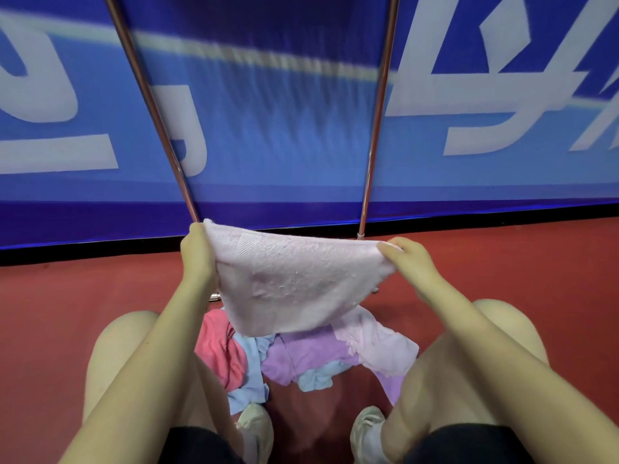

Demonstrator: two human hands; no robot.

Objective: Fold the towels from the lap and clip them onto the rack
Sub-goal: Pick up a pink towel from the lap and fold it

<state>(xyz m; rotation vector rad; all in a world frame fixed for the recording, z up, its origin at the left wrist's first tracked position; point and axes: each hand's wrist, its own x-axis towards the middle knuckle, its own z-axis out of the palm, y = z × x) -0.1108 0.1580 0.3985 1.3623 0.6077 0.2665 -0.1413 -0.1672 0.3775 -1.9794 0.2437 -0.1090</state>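
A pale pink towel (pixel 291 283) hangs stretched between my hands in front of my knees. My left hand (pixel 197 256) grips its left top corner and my right hand (pixel 408 259) pinches its right top corner. Below it, between my legs, lies a heap of towels: a coral one (pixel 221 353), a light blue one (pixel 249 373), a purple one (pixel 308 356) and another pale pink one (pixel 378 346). Two metal poles of the rack (pixel 375 128) rise from the floor just behind the held towel. No clips are in sight.
A blue banner with large white characters (pixel 301 128) runs across the back behind the rack poles. The floor (pixel 519 262) is red. My bare knees flank the towel heap, and my shoes (pixel 366 426) rest on the floor below it.
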